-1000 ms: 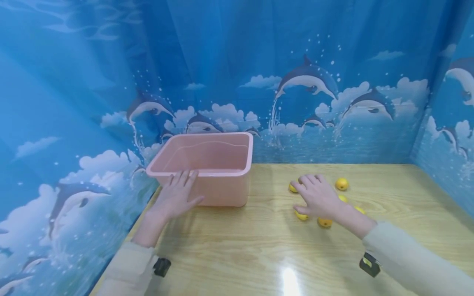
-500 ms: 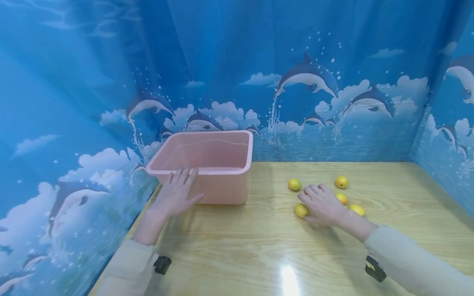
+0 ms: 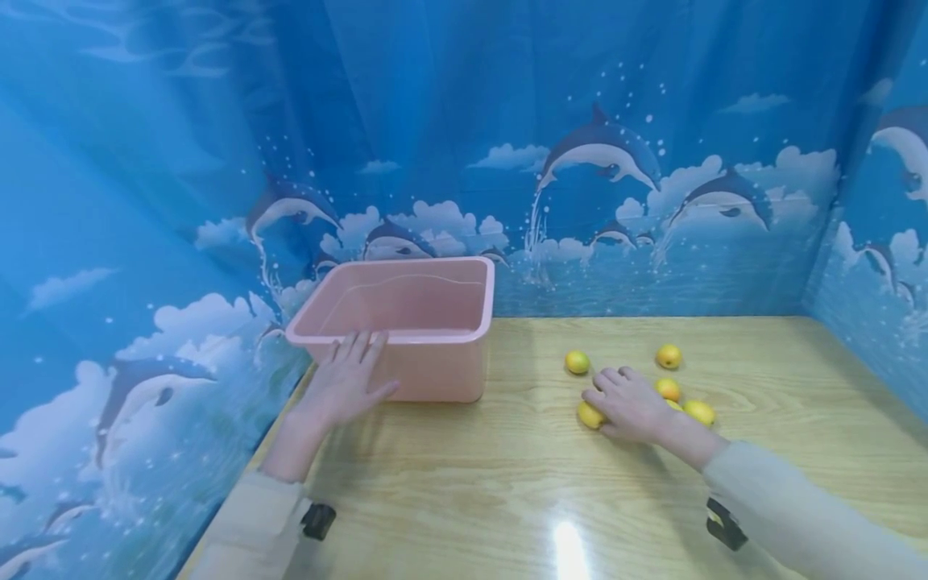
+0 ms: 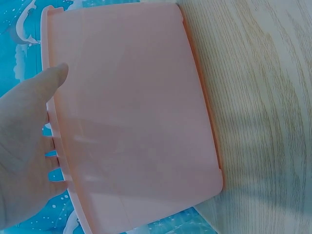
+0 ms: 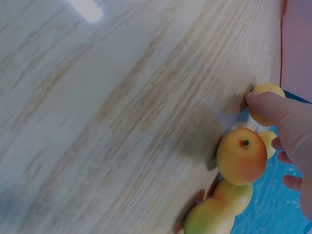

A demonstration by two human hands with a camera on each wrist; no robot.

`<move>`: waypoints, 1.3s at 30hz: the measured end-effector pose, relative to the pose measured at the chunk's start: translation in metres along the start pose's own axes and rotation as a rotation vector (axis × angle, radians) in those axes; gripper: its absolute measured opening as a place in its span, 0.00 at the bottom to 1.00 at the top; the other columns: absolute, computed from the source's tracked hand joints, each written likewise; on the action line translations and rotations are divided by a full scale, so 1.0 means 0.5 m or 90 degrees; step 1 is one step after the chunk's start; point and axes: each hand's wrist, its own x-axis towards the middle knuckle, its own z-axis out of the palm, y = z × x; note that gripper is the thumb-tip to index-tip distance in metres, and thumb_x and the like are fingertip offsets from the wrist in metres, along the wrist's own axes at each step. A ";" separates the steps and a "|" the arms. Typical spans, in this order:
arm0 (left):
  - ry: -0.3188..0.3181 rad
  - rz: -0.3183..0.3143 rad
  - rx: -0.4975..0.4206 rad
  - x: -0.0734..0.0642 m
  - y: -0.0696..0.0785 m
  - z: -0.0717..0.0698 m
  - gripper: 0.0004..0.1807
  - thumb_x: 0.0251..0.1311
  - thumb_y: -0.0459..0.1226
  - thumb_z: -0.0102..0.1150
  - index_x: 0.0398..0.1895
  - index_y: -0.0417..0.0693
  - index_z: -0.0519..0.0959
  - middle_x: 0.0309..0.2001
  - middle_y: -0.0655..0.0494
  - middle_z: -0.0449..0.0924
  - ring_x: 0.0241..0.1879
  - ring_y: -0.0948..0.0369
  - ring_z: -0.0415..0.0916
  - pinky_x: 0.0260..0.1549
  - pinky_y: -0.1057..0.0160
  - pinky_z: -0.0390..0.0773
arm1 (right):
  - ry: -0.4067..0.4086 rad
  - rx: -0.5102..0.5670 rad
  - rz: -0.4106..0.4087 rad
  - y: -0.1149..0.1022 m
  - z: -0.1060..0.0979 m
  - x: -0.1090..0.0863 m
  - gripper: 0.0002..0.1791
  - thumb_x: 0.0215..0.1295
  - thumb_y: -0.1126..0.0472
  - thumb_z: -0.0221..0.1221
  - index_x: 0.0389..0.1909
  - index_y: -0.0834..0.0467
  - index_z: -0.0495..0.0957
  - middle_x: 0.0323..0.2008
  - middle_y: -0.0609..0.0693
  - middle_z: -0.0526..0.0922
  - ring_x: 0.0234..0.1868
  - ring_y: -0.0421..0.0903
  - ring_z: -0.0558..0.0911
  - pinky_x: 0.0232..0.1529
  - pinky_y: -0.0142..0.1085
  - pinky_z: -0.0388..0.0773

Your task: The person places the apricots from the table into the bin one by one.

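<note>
My left hand [image 3: 342, 388] rests its straight fingertips on the front rim of a pink plastic bin [image 3: 406, 370]. In the left wrist view, the thumb [image 4: 56, 78] extends over the bin's outer wall. My right hand [image 3: 631, 405] is low over the table among small mango-like fruits. It pinches one yellow fruit [image 3: 590, 414] between thumb and forefinger; the right wrist view shows the thumb [image 5: 265, 103] against this fruit, the forefinger hidden behind it. Beside it lies an orange-yellow fruit [image 5: 242, 156] with a dark stem spot.
Other fruits lie around the right hand: a greenish-yellow one [image 3: 577, 362] at its far left, one [image 3: 669, 356] farther back, and more [image 3: 699, 412] by the wrist. A dolphin-print curtain [image 3: 464, 161] borders the wooden table [image 3: 464, 499] at the back and sides.
My right hand has lowered from above the fruits, and its thumb and forefinger have come to the front-left fruit. The left hand stays at the bin's rim.
</note>
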 end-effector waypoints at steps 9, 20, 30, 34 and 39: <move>0.002 0.000 0.004 -0.001 -0.002 0.001 0.46 0.63 0.59 0.45 0.73 0.43 0.41 0.72 0.39 0.39 0.70 0.43 0.36 0.65 0.42 0.38 | 0.029 0.017 -0.015 0.001 0.006 0.007 0.26 0.42 0.43 0.69 0.40 0.53 0.75 0.30 0.50 0.69 0.33 0.49 0.70 0.34 0.45 0.70; -0.001 0.003 0.006 -0.002 -0.002 0.000 0.45 0.63 0.58 0.45 0.73 0.43 0.42 0.72 0.38 0.40 0.70 0.43 0.37 0.65 0.42 0.39 | 0.007 0.029 -0.021 -0.002 -0.005 0.021 0.25 0.42 0.43 0.69 0.39 0.53 0.76 0.31 0.50 0.70 0.33 0.48 0.69 0.34 0.45 0.70; -0.002 0.012 0.001 0.001 -0.003 -0.005 0.46 0.63 0.59 0.44 0.73 0.43 0.42 0.72 0.39 0.40 0.70 0.43 0.37 0.65 0.42 0.40 | -0.014 0.057 0.002 0.001 -0.034 0.037 0.26 0.47 0.42 0.67 0.43 0.54 0.76 0.31 0.50 0.71 0.34 0.49 0.70 0.40 0.50 0.71; -0.007 0.011 0.000 0.001 -0.002 -0.008 0.46 0.63 0.60 0.43 0.73 0.43 0.41 0.72 0.39 0.38 0.70 0.43 0.36 0.65 0.42 0.40 | -0.025 0.060 0.014 0.004 -0.042 0.039 0.30 0.48 0.41 0.66 0.48 0.55 0.76 0.36 0.52 0.75 0.38 0.51 0.74 0.45 0.52 0.71; -0.015 0.009 -0.003 0.001 -0.001 -0.010 0.46 0.63 0.60 0.43 0.73 0.43 0.40 0.72 0.39 0.37 0.70 0.43 0.35 0.65 0.42 0.38 | -0.016 0.073 0.028 0.013 -0.051 0.044 0.31 0.48 0.42 0.66 0.51 0.56 0.76 0.36 0.52 0.75 0.39 0.51 0.74 0.45 0.52 0.70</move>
